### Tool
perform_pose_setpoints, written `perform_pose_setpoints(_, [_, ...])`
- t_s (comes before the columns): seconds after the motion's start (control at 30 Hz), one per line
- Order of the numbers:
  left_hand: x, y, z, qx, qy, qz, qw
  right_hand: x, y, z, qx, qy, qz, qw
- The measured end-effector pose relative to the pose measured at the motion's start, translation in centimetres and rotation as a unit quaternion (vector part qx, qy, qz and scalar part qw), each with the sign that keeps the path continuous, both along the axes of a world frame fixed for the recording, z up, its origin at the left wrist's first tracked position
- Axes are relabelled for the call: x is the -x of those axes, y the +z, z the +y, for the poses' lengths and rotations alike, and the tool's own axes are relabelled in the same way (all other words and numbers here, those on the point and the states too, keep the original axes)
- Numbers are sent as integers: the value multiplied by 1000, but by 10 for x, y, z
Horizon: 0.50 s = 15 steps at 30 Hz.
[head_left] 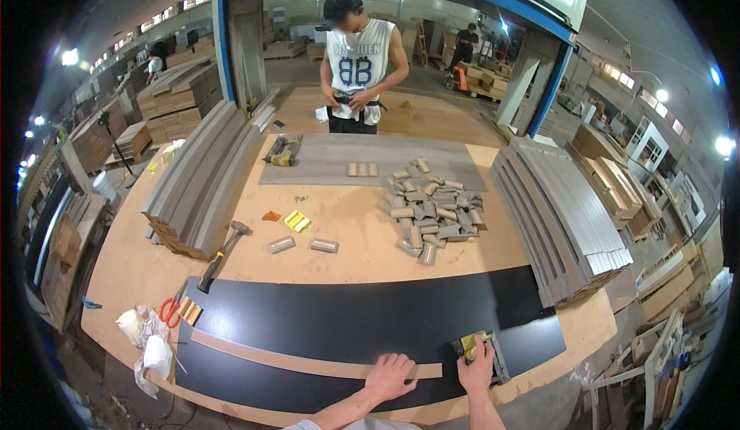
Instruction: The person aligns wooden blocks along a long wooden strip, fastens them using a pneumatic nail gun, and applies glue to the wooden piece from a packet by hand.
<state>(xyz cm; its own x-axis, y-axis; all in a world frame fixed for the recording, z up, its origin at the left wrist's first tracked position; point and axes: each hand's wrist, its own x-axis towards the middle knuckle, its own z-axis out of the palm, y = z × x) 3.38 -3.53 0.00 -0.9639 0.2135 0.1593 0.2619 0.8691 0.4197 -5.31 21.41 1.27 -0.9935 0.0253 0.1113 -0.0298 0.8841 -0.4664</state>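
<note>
A long, narrow light-brown strip (308, 364) lies along a dark board (339, 306) on the table in front of me. My left hand (391, 376) rests over the strip near its right end, its fingers curled at the far edge. Just right of that end, my right hand (476, 364) is closed on a dark tool with yellow on it, which looks like a tape dispenser (498, 357). The palm hides part of this tool. A similar dispenser (284, 151) stands at the far left of the table.
A hammer (223, 256), red-handled scissors (169, 312) and white rolls (157, 353) lie at left. Small grey-brown blocks (435, 210) are heaped beyond the board. Stacked long panels flank the table, left (200, 183) and right (555, 214). A person (358, 67) stands opposite.
</note>
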Motion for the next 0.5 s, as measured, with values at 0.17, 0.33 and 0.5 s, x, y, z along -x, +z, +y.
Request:
perform_pose_setpoints(0.17, [-2, -3, 1, -9, 4, 18, 1000, -1, -2, 1, -5, 3, 3, 1000])
perform_pose_setpoints(0.33, [-2, -4, 3, -3, 2, -2, 1000, 1, -4, 6, -18, 15, -7, 1000])
perform_pose_setpoints(0.5, [0, -5, 1, -6, 1, -15, 1000, 16, 16, 3, -22, 15, -81, 996])
